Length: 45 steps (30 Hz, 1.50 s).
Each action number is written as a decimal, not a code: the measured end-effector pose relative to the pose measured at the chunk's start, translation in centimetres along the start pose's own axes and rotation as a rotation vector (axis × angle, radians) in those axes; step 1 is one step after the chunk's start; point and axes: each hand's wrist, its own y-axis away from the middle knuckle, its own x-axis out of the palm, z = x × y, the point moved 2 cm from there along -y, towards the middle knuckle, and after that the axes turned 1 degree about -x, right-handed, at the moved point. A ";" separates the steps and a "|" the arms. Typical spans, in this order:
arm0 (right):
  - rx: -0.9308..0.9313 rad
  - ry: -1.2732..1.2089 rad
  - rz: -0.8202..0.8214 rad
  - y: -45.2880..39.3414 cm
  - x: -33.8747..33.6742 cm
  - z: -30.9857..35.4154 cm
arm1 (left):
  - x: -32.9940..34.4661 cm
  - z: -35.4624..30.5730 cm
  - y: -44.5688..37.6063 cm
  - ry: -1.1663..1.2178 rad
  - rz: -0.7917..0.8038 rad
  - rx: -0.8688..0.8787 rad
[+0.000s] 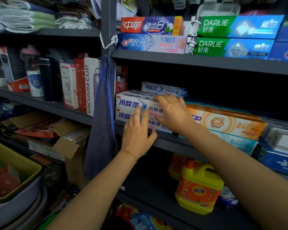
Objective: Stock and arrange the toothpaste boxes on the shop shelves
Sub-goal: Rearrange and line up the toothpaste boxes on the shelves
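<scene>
While both arms reach to the middle shelf [156,141], the left hand [138,135] lies with straight fingers on the front of the lower white-blue toothpaste box [123,115], thumb below at the shelf edge. Right hand [172,112] curls its fingers over the top edge of the upper white-blue box [128,102]; these two are stacked at the shelf's near left end. More same-brand boxes [163,87] sit farther back. Orange boxes [226,121] lie just right. Crest box [151,44] and Darlie boxes [231,37] fill the shelf above. Yellow detergent jug [198,190] stands below.
</scene>
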 end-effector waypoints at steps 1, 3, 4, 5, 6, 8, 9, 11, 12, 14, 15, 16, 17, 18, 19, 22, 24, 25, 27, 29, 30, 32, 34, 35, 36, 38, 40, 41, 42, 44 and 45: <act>0.002 -0.002 0.013 -0.4 -0.4 -0.3 | -0.7 0.0 -0.7 -0.024 -0.017 0.016; 0.040 -0.009 0.083 -1.3 -1.0 -1.1 | -1.9 0.3 -2.6 -0.051 -0.012 0.056; 0.068 -0.007 0.136 -1.8 -1.1 -1.5 | -2.2 0.3 -3.6 -0.059 0.023 0.079; 0.092 0.002 0.193 -2.3 -1.2 -1.9 | -2.4 0.4 -4.6 -0.077 0.065 0.109; 0.112 0.013 0.247 -2.6 -1.2 -2.2 | -2.5 0.4 -5.6 -0.100 0.102 0.141; 0.146 0.024 0.334 -3.2 -1.0 -2.5 | -2.3 0.3 -7.0 -0.102 0.153 0.177; 0.160 0.017 0.367 -3.4 -0.9 -2.6 | -2.2 0.3 -7.5 -0.080 0.172 0.179; 0.168 -0.012 0.392 -3.7 -0.5 -2.6 | -2.1 0.3 -8.2 -0.050 0.211 0.181; 0.160 -0.018 0.393 -3.7 -0.4 -2.6 | -2.0 0.4 -8.4 -0.058 0.226 0.190; 0.142 -0.013 0.395 -3.7 0.0 -2.5 | -1.8 0.5 -8.4 -0.088 0.222 0.205; 0.135 -0.004 0.391 -3.7 0.1 -2.5 | -1.8 0.6 -8.4 -0.091 0.212 0.203; 0.130 0.008 0.387 -3.7 0.2 -2.4 | -1.8 0.6 -8.4 -0.088 0.208 0.199; 0.125 0.024 0.382 -3.7 0.3 -2.4 | -1.8 0.5 -8.3 -0.084 0.208 0.197; 0.117 0.041 0.373 -3.7 0.4 -2.4 | -1.7 0.5 -8.3 -0.085 0.204 0.199; 0.110 0.054 0.362 -3.8 0.5 -2.4 | -1.6 0.5 -8.3 -0.088 0.199 0.202; 0.097 0.059 0.340 -3.8 0.6 -2.5 | -1.6 0.5 -8.4 -0.092 0.172 0.212; 0.091 0.054 0.331 -3.8 0.5 -2.6 | -1.5 0.6 -8.3 -0.087 0.156 0.214; 0.090 0.057 0.330 -3.8 0.5 -2.6 | -1.5 0.6 -8.3 -0.084 0.151 0.214; 0.090 0.066 0.330 -3.8 0.6 -2.4 | -1.6 0.6 -8.3 -0.081 0.151 0.208; 0.092 0.055 0.339 -3.9 0.4 -2.5 | -1.4 0.6 -8.4 -0.083 0.147 0.204; 0.087 0.033 0.349 -3.9 0.2 -2.6 | -1.4 0.6 -8.4 -0.088 0.136 0.204; 0.093 -0.034 0.410 -4.3 -0.4 -3.1 | -1.2 0.6 -8.4 -0.097 0.119 0.205; 0.134 -0.087 0.538 -4.7 -1.1 -3.7 | -1.3 0.7 -8.4 -0.094 0.121 0.209; 0.162 -0.122 0.600 -4.8 -1.4 -3.9 | -1.3 0.7 -8.3 -0.086 0.124 0.213; 0.184 -0.166 0.646 -5.1 -1.5 -4.0 | -1.4 0.7 -8.2 -0.076 0.121 0.219; 0.216 -0.264 0.661 -5.5 -1.5 -4.0 | -1.6 0.7 -8.2 -0.048 0.122 0.215; 0.267 -0.366 0.612 -6.1 -1.3 -3.9 | -1.6 0.9 -8.3 -0.055 0.146 0.214; 0.296 -0.406 0.579 -6.3 -1.1 -3.9 | -1.6 0.9 -8.4 -0.071 0.151 0.221; 0.306 -0.433 0.555 -6.4 -1.0 -3.7 | -1.5 0.9 -8.4 -0.087 0.153 0.224; 0.309 -0.443 0.558 -6.4 -0.5 -3.5 | -1.5 0.9 -8.3 -0.103 0.149 0.222; 0.305 -0.443 0.566 -6.3 -0.3 -3.4 | -1.4 0.9 -8.3 -0.107 0.143 0.221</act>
